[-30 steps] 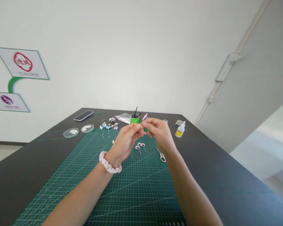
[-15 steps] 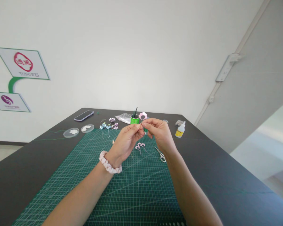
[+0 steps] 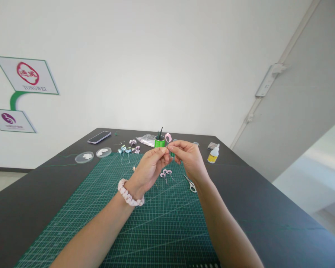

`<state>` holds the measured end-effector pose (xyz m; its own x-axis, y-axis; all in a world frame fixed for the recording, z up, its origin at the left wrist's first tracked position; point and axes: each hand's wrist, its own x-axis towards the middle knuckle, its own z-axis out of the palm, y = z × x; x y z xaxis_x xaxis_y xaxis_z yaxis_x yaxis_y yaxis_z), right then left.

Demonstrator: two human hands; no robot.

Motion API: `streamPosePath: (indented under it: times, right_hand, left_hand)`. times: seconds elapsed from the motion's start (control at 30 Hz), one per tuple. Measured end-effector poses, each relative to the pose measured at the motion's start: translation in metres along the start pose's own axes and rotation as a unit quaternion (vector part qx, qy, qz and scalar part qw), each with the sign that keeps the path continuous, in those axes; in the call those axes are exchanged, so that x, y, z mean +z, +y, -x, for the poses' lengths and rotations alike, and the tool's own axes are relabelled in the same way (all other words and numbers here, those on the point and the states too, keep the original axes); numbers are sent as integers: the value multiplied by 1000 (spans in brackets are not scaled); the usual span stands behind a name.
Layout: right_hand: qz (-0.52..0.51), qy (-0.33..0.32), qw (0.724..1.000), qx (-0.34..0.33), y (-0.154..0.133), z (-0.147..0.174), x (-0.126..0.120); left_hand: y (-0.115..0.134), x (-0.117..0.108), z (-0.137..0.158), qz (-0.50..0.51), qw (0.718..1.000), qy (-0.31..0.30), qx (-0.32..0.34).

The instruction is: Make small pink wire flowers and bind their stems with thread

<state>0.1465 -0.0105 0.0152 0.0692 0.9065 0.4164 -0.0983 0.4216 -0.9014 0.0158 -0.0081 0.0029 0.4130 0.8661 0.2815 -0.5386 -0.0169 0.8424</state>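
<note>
A small pink petal [image 3: 168, 137] on a thin wire stem stands upright above my fingertips. My left hand [image 3: 153, 163], with a pale scrunchie [image 3: 130, 192] at the wrist, pinches the stem low down. My right hand [image 3: 187, 154] pinches it close beside the left, thumb against forefinger. The fingers hide most of the stem. Under the hands, several pink wired petals [image 3: 166, 173] lie on the green cutting mat [image 3: 156, 223]. White-handled scissors [image 3: 192, 186] rest by my right forearm.
Blue wired petals [image 3: 124, 149] and purple flowers [image 3: 136, 149] lie at the mat's far edge. Behind stand a green can [image 3: 159, 143] and a plastic bag [image 3: 146, 140]. Two clear dishes [image 3: 84, 157] and a phone [image 3: 99, 137] are left; a glue bottle [image 3: 213, 154] is right.
The pink petal has turned about its stem, from facing me broadly to a narrower, side-on view. Both hands stay in nearly the same place.
</note>
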Motion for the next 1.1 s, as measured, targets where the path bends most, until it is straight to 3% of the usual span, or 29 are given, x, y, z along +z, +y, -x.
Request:
streamPosePath:
  times: [1.1]
  right_hand:
    - [-52, -22, 998, 11, -1, 0, 1]
  left_hand:
    - [-3, 1, 0, 5, 1000, -25, 11]
